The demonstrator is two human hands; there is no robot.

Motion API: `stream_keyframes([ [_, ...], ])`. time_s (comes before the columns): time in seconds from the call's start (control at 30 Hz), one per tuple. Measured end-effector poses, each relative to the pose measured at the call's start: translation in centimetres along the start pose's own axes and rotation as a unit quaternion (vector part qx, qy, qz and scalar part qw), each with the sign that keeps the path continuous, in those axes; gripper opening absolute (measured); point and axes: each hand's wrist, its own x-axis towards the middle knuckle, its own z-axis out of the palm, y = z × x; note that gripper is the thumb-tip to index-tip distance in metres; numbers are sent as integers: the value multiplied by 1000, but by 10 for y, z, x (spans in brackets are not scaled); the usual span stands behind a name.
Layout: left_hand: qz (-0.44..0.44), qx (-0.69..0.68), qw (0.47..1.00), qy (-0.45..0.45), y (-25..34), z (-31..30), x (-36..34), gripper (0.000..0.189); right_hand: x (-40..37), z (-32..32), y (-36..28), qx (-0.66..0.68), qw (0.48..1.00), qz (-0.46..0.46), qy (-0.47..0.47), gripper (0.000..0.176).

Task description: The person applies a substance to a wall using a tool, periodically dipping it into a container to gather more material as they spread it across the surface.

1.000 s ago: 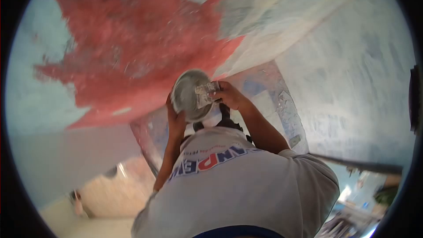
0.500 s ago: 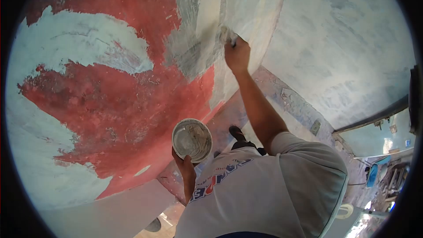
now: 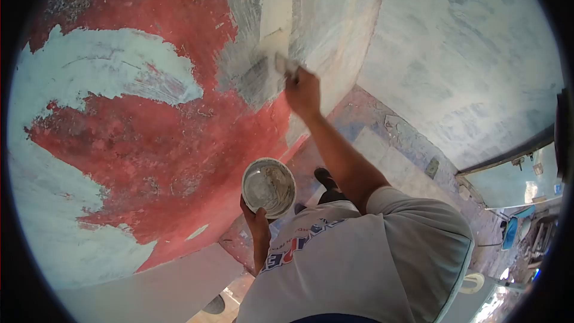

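Note:
My right hand (image 3: pixel 304 91) is closed round a putty knife (image 3: pixel 283 63), its blade against the grey, smeared part of the wall (image 3: pixel 246 63). Part of the tool is hidden by my fingers and slightly blurred. Low in front of my chest, my left hand (image 3: pixel 256 227) grips a round bowl (image 3: pixel 258 186) by its side, thumb at the rim. Grey paste coats the inside of the bowl. Left of the grey patch, the wall is red (image 3: pixel 173 137) with pale, ragged-edged areas.
A second pale wall (image 3: pixel 460 54) meets this one at a corner on the right. The dusty floor (image 3: pixel 382 143) has debris along the wall's foot. At the lower right stand a light panel (image 3: pixel 514 182) and a blue object (image 3: pixel 509 233) among clutter.
My right hand and the putty knife have moved left and slightly down across the wall. The bowl in my left hand has shifted a little to the right.

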Motion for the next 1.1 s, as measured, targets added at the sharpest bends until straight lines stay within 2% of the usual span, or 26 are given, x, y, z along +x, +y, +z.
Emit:
stream_keyframes([
  [0.03,19,17,1000,-16,-5,-3,-1,80,20,-3,16,-19,999,27,-14,20],
  [0.07,18,16,1000,-17,3,0,-7,80,38,-11,15,-29,999,42,-19,15],
  [0.13,-46,-59,997,29,29,14,-16,84,66,-16,15,-11,999,34,22,13],
  [0.2,-22,-37,999,30,14,2,-13,84,83,-10,17,4,999,31,18,12],
  [0.23,-1,-12,999,35,0,-11,-13,84,86,-4,12,-3,999,6,38,15],
  [0.27,-26,-22,999,38,-32,-33,-8,85,85,4,4,-9,998,-19,56,20],
  [0.3,-26,-28,998,48,-11,-21,-16,85,74,15,-11,-44,995,-33,78,32],
  [0.37,46,35,995,75,28,1,-30,85,34,31,-42,-55,998,-32,27,35],
  [0.4,45,33,995,79,15,-4,-25,85,10,32,-61,-31,999,-29,-20,47],
  [0.43,128,-187,973,-36,-8,-13,-15,85,-13,34,-70,-12,997,-62,-53,56],
  [0.47,201,-394,885,-147,-22,-19,-12,84,-29,38,-76,29,993,-96,-57,59],
  [0.5,196,-395,886,-144,-8,-15,-15,84,-38,36,-82,71,987,-129,-62,62],
  [0.53,124,-184,974,-46,7,-11,-16,85,-39,26,-83,66,986,-113,-107,51],
  [0.57,45,40,997,53,22,-5,-16,85,-37,24,-69,93,985,-65,-130,41],
  [0.6,46,31,997,59,26,-1,-14,84,-26,23,-53,121,981,-20,-150,32],
  [0.63,46,30,997,62,20,-6,-13,84,-8,14,-43,97,979,65,-167,19],
  [0.67,19,6,998,66,10,-13,-8,84,10,6,-35,73,991,37,-103,15],
  [0.7,-6,-20,997,69,4,-17,-5,84,27,-1,-23,12,998,47,-51,15],
  [0.77,-14,-38,997,72,8,-15,-12,83,54,-5,-9,-70,997,3,18,15],
  [0.83,-17,-56,995,76,18,-10,-16,83,55,7,-4,-38,999,-3,22,17],
  [0.87,10,-14,997,74,28,-5,-20,83,54,15,-7,-8,1000,-9,26,20],
  [0.9,35,29,996,73,31,-4,-23,83,42,33,-22,25,992,-100,72,26],
  [0.97,32,20,996,77,23,-8,-26,83,1,38,-89,-126,981,40,-142,51],
  [1.03,31,10,997,75,21,-8,-25,83,-54,61,-102,42,986,-155,-44,59],
  [1.1,1,-27,996,90,28,-2,-26,84,-79,51,-120,99,974,-157,-126,64],
])
